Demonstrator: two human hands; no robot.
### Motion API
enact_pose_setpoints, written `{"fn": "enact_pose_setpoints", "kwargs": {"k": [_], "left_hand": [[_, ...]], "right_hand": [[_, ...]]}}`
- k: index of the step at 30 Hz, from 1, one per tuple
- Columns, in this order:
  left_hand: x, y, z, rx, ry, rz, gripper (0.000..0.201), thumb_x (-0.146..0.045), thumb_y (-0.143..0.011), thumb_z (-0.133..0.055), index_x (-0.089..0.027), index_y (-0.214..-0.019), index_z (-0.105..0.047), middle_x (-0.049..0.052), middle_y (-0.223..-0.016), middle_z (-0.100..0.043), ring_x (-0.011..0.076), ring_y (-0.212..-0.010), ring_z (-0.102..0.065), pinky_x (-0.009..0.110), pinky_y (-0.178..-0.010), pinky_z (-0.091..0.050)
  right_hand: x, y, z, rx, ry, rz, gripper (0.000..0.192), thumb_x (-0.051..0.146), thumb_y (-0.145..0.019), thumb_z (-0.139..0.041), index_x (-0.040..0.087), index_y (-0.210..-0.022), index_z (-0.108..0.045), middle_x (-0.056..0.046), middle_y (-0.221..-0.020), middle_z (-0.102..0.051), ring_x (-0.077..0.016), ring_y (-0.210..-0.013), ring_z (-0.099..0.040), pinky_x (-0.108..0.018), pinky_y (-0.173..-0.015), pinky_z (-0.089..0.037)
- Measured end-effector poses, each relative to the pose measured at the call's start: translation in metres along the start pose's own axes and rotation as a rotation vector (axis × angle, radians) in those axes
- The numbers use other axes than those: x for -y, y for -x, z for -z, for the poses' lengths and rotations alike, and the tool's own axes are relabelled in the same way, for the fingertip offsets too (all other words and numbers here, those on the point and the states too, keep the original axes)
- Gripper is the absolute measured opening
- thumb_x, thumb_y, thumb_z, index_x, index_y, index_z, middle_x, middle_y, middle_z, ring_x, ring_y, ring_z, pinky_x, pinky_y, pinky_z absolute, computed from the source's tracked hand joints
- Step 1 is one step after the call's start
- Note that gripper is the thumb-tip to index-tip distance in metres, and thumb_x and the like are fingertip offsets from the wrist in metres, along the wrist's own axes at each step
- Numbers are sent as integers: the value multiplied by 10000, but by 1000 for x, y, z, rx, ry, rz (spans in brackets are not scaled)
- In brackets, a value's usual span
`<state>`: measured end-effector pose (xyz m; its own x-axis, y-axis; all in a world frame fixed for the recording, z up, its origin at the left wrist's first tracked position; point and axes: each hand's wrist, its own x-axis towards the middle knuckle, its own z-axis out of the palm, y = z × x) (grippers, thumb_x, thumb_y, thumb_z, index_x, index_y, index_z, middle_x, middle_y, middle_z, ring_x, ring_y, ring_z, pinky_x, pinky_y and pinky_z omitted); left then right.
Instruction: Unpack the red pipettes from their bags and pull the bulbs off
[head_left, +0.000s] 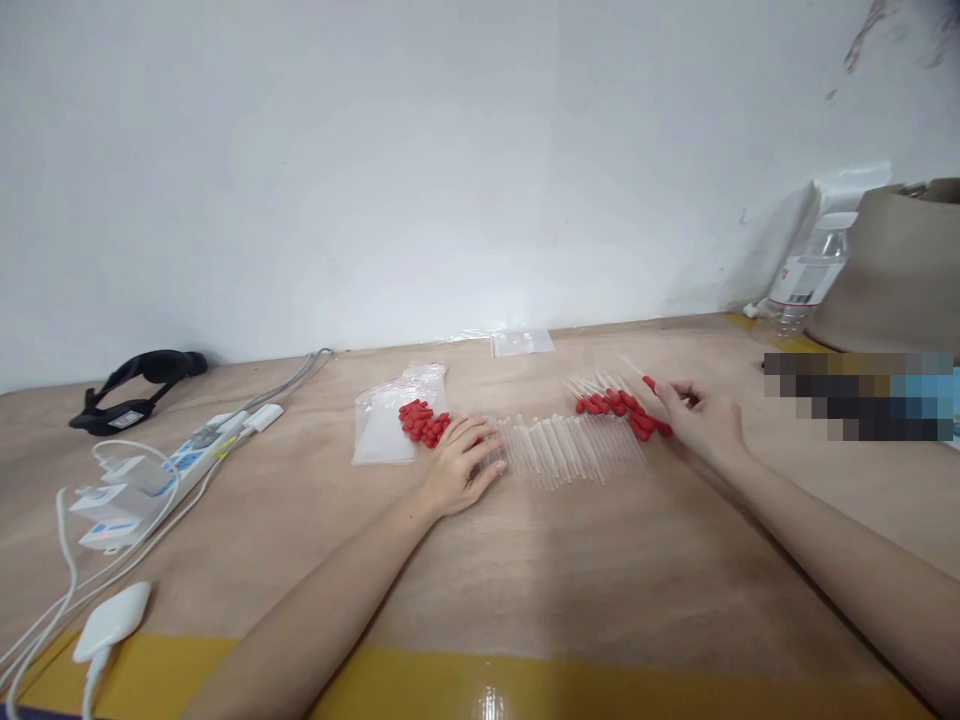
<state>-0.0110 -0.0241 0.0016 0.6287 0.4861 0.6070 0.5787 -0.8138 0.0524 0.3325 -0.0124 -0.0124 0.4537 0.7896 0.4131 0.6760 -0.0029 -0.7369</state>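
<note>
wooden table (570,590) lies bare before both hands (457,465), seemingly touching droppers (570,450).

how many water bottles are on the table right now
1: a clear water bottle stands at the far right by the wall, beside a brown bag; others may be hidden behind it.

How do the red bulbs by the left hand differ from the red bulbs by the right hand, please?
The loose red bulbs by the left hand lie heaped, detached, partly on clear bags. The fitted red bulbs by the right hand are spread in a row and appear mounted on glass pipettes. Both groups share colour and rest on the wooden table.
</note>
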Motion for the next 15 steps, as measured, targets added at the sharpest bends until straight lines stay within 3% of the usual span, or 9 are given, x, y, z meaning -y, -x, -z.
{"fn": "enact_pose_setpoints", "kwargs": {"k": [3, 5, 7, 10, 13, 15], "left_hand": [[-4, -2, 1, -104, -71, -9, 317, -248, -813, -517, -209, -1128, -534, 84, -1132, -557, 228, -1133, -440, 456, -966, -334], [-10, -4, 2, -155, -139, -15, 340, -219, -819, -499, -213, -1159, -512, 93, -1172, -532, 237, -1145, -428, 462, -960, -335], [-15, -5, 3, -163, -192, -41, 351, -190, -827, -476, -225, -1176, -498, 91, -1197, -520, 247, -1167, -406, 470, -960, -324], [-23, -6, 1, -141, -216, -123, 330, -165, -829, -469, -254, -1143, -517, 70, -1146, -560, 247, -1148, -417, 477, -947, -313], [-27, -5, -1, -107, -190, -195, 259, -146, -835, -474, -249, -1060, -552, 36, -924, -632, 178, -904, -539, 386, -834, -391], [-31, -5, -3, -71, -172, -214, 210, -138, -843, -468, -214, -1013, -564, 25, -803, -626, 138, -734, -535, 314, -716, -410]], "right_hand": [[23, 20, -1, -7, -23, 275, 323, 449, -774, -460, 178, -827, -627, -53, -723, -616, -160, -636, -530, -282, -594, -400], [40, 40, -6, 60, -68, 525, 241, 393, -786, -477, 193, -788, -611, -43, -739, -612, -165, -695, -537, -293, -645, -397], [55, 60, -11, 132, -84, 682, 178, 340, -798, -487, 204, -771, -598, -30, -745, -611, -165, -720, -538, -306, -670, -377], [70, 85, -17, 228, -83, 825, 140, 275, -819, -477, 212, -784, -596, -14, -737, -606, -150, -709, -530, -312, -686, -336], [77, 97, -17, 274, -83, 871, 136, 247, -825, -466, 209, -795, -593, -6, -743, -605, -134, -697, -524, -302, -680, -307], [79, 100, -16, 280, -64, 863, 131, 250, -821, -470, 204, -795, -590, -9, -759, -609, -133, -705, -523, -300, -677, -294]]}}
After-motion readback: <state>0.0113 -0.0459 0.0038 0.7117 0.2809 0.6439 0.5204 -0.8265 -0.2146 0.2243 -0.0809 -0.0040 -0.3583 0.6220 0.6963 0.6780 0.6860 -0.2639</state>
